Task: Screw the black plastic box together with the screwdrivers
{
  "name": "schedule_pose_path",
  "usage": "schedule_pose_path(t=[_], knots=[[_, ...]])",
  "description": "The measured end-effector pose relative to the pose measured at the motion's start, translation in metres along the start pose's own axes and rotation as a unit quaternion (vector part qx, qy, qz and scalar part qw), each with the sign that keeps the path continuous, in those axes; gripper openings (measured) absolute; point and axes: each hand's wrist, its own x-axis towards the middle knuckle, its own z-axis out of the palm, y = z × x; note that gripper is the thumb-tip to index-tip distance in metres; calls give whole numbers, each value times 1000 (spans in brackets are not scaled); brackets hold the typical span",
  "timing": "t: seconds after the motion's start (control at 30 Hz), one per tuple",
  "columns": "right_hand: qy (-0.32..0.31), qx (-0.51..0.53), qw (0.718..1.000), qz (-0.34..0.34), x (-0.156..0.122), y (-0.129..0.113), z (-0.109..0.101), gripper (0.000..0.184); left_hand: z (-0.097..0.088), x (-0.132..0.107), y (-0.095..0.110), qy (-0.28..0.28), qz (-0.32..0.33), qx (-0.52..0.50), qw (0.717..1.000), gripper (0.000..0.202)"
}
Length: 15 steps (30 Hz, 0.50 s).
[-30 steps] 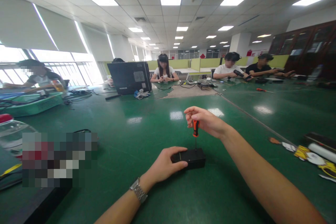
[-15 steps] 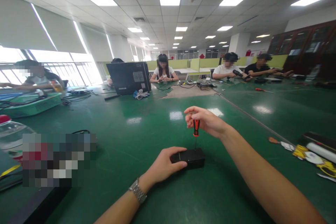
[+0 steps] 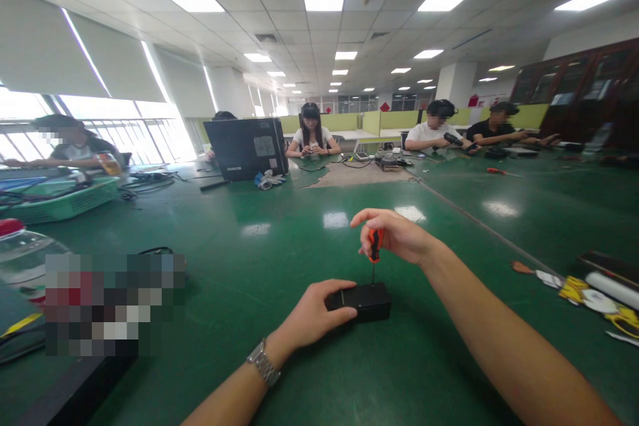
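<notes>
Black rectangular box (image 3: 374, 301) lies flat on the green glossy tabletop (image 3: 224, 246), at the near middle of the scene. The left hand (image 3: 317, 309) grips its left end, thumb along the near side and fingers along the far side. The right hand (image 3: 397, 233) curls its fingers around the orange-and-black handled screwdriver (image 3: 375, 246), index finger reaching out leftward; its palm contact is hidden. The slim shaft stands nearly upright, meeting the box's top toward the far edge; whatever sits under the tip is too small to tell.

Good work here would call for a firm left grip, the shaft square to the top, and light downward pressure, since a tilted tip could slip over that nearby far edge. The left fingers sit well to the left of the tip, a sensible margin.

Around both hands there seems ample room for turning: the yellow-handled metal scissors (image 3: 624, 321) lie well apart at right, the long black bar (image 3: 82, 383) at near left, the black computer case (image 3: 244, 150) far off.
</notes>
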Motion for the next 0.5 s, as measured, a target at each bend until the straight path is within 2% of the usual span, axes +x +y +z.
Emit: schedule_pose_path(t=[0.1,0.23,0.37,0.5], knots=[[46,-5,999,-16,0,-1,1,24,0,0,-1,0,4,1,1000,45],[38,-6,999,-16,0,-2,4,18,0,0,-1,4,1,-3,1000,45],[73,-2,997,-20,0,-1,4,24,0,0,-1,0,-2,-4,1000,45],[-6,15,1000,-4,-1,0,1,23,0,0,-1,3,2,-3,1000,45]])
